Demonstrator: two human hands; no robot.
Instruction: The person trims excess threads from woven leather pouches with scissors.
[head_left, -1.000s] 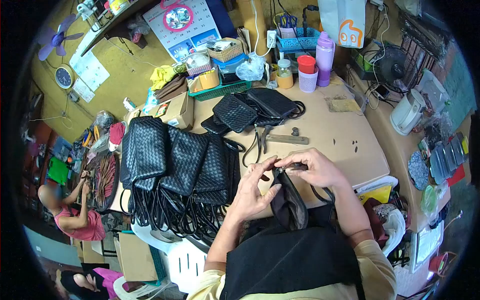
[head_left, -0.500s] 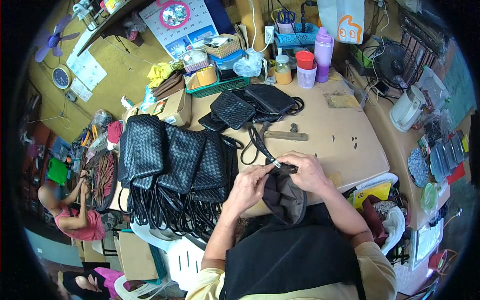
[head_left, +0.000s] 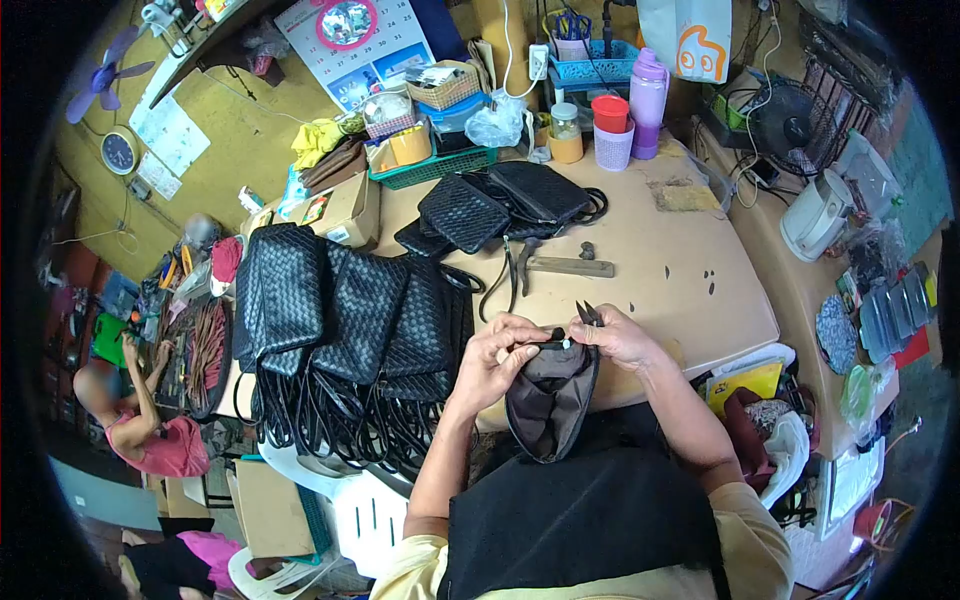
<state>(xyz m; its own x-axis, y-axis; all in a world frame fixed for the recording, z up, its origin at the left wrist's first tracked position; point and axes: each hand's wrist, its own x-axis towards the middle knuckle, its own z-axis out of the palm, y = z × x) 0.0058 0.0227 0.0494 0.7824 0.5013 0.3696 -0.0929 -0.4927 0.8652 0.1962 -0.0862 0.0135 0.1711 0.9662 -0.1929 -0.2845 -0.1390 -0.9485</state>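
At the near edge of the tan surface (head_left: 705,310), a dark pouch with a grey-brown cloth lining (head_left: 548,400) is held between both hands, in front of the wearer's black apron (head_left: 590,515). Its long axis runs near to far: the rounded end points near, toward the wearer, and the straighter end points far. The lining faces up, creased and slightly sheened, bordered by a narrow black edge. A small pale fitting (head_left: 566,344) shows at the far end, too small to identify.

The left hand (head_left: 497,350) pinches the far end at its left, thumb against fingers. The right hand (head_left: 615,342), at the far right corner, has its grip closed around dark-bladed snips (head_left: 588,314), whose tips point far and slightly left. Whether it also pinches the pouch cannot be told. Left of the hands lies a pile of black woven-pattern bags (head_left: 365,310).
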